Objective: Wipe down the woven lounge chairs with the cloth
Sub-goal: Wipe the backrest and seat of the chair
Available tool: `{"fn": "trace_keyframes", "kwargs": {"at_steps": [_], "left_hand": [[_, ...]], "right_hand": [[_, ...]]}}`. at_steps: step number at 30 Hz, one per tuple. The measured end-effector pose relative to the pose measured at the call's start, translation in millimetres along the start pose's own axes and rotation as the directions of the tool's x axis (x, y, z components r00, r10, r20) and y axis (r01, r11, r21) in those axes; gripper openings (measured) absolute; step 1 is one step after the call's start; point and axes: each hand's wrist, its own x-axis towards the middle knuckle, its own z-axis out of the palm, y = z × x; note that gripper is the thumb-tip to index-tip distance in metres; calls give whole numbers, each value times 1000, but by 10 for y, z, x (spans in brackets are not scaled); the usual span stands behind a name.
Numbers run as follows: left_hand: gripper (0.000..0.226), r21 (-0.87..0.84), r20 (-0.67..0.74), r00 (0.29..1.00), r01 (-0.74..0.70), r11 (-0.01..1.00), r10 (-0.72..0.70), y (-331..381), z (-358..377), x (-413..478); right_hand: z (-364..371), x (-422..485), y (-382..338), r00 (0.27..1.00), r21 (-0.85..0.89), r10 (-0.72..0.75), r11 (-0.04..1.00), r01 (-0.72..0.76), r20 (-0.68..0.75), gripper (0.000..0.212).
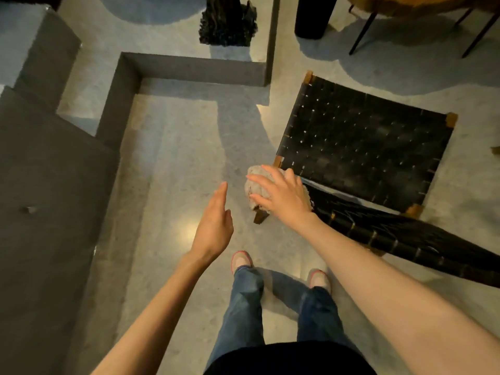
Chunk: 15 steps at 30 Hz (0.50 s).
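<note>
One black woven lounge chair with a wooden frame is in view, along with one pale fluffy cloth. Two bare hands show: the left hand and the right hand. There are two pink-edged shoes, one rough black block, one dark round column and one round wooden table on thin black legs.
</note>
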Motion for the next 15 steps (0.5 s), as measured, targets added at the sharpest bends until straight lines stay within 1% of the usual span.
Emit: {"fn": "trace_keyframes", "kwargs": {"at_steps": [3,5,6,8,10,13,15], "left_hand": [[60,2,38,998,-52,999,52,43,-39,57],[61,22,62,992,-108,994,107,100,-23,85],[62,37,75,987,-148,988,145,138,-7,99],[64,56,99,971,-226,973,220,220,30,119],[66,64,125,955,-278,959,268,302,72,113],[68,141,145,949,-300,944,280,404,166,64],[70,227,170,948,-303,926,268,502,271,36]], "right_hand": [[12,-131,-47,991,-212,-39,977,11,-128,57],[10,-238,-77,984,-344,-37,939,-26,-173,62],[6,-275,-93,982,-378,-26,925,-47,-186,64],[0,-346,-119,980,-365,13,927,-86,-198,68],[-11,-459,-101,977,-317,73,939,-135,-201,72],[-7,-720,65,973,-277,139,942,-188,-186,79],[12,-906,236,973,-265,165,943,-204,-162,87]]}}
